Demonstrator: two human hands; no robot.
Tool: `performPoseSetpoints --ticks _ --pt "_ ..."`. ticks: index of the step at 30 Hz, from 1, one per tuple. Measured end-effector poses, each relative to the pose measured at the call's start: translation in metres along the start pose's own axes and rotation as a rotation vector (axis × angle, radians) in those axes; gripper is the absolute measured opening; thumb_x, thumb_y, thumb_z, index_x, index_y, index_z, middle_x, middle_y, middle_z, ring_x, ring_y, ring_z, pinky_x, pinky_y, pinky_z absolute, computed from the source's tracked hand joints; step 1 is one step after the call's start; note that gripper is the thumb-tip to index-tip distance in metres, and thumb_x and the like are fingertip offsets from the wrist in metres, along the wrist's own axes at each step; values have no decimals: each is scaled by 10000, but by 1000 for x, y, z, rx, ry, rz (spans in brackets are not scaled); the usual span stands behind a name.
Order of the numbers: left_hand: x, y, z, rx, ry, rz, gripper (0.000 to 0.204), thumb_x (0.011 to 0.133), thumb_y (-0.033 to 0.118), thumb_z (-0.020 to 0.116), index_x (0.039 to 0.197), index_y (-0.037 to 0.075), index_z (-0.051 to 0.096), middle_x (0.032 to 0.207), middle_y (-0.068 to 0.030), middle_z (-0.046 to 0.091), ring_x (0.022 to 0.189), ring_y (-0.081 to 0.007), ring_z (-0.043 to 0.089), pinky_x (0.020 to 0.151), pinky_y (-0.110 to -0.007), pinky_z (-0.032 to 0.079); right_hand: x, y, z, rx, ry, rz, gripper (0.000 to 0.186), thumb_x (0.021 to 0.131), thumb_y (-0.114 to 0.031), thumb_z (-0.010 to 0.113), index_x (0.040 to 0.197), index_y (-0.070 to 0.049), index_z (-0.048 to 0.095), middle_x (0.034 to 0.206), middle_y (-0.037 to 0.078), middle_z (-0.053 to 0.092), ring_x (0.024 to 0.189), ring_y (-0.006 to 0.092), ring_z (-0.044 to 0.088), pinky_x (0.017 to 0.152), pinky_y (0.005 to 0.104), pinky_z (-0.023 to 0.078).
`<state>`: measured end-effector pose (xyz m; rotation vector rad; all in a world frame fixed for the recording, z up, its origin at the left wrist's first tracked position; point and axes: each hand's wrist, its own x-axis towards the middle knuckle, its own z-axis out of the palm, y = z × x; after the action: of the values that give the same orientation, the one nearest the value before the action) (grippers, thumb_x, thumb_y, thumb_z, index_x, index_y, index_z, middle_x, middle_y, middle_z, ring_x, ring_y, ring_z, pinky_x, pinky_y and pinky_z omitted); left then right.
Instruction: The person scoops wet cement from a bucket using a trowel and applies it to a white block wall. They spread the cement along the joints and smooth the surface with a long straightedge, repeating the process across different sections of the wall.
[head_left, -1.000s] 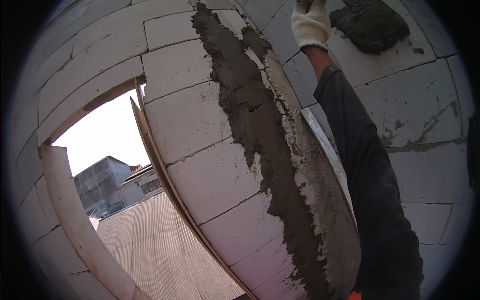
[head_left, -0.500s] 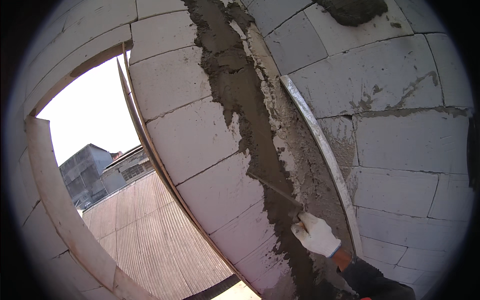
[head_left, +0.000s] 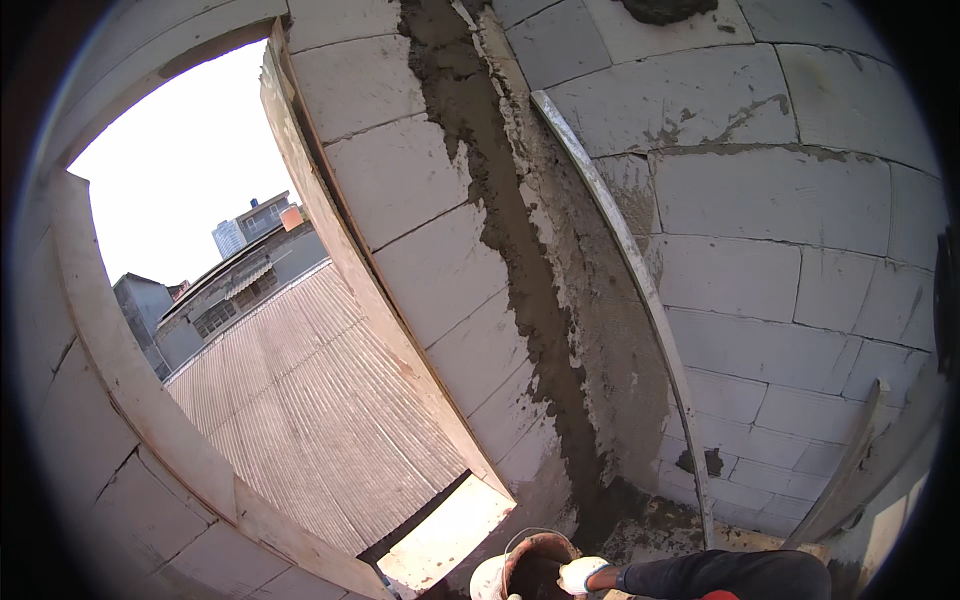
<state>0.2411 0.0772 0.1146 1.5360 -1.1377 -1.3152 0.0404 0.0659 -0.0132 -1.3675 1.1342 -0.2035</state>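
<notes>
Down near half past five, the right hand (head_left: 580,575), in a white knitted glove, is at the right side of the bucket (head_left: 537,546), overlapping its rim. Its fingers are too small and partly hidden, so I cannot tell whether they are spread, pressed together or pinching something. I cannot make out the left hand, so its grip I cannot tell either. The bucket sits at the lower edge, just on the five-o'clock side of six, with a thin wire handle (head_left: 513,538) arching over its mouth and a brownish inner wall. The dark sleeve (head_left: 720,574) reaches the glove from about five o'clock. Above the bucket, a strip of dark wet mortar (head_left: 520,255) runs down the pale block wall (head_left: 440,265) from twelve toward half past five, with a rough grey band (head_left: 610,330) along its right side. A long pale straightedge (head_left: 625,235) leans there, stretching from half past twelve to half past four. Toward nine is a window opening framed by boards (head_left: 375,310); through it, at eight, lies a corrugated roof (head_left: 320,400). Near four o'clock, another board (head_left: 850,465) stands slanted.
</notes>
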Motion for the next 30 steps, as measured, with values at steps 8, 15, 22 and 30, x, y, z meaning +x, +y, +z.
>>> performPoseSetpoints --ticks 8,15,22,30 --pt "-36 24 -10 58 -51 38 747 811 42 599 1549 50 478 1304 -200 682 1055 -248 663 920 -331 525 -16 44 66 576 -158 -109 326 1010 -244 680 1263 -38 694 1020 29 739 859 143 674 728 321 567" --pt "-64 36 -24 112 -18 32 746 817 59 600 1552 50 473 1301 -207 682 1049 -247 662 918 -331 522 -86 20 67 667 -35 160 342 1099 -402 518 1075 -94 665 879 -39 635 695 121 556 608 297 454" --pt "-30 -75 -45 -52 113 87 744 847 66 620 1575 86 466 1054 -108 717 768 -169 604 700 -353 527 -105 2 26 1022 49 36 336 1118 -366 459 1104 -69 615 816 -16 598 590 108 545 517 271 484" --pt "8 -89 -33 -57 223 -97 670 853 85 645 1509 86 509 1059 -126 719 816 -198 625 729 -375 535 -273 -228 -176 975 834 -727 348 1066 -313 460 1265 -58 588 816 34 614 598 129 613 532 316 575"
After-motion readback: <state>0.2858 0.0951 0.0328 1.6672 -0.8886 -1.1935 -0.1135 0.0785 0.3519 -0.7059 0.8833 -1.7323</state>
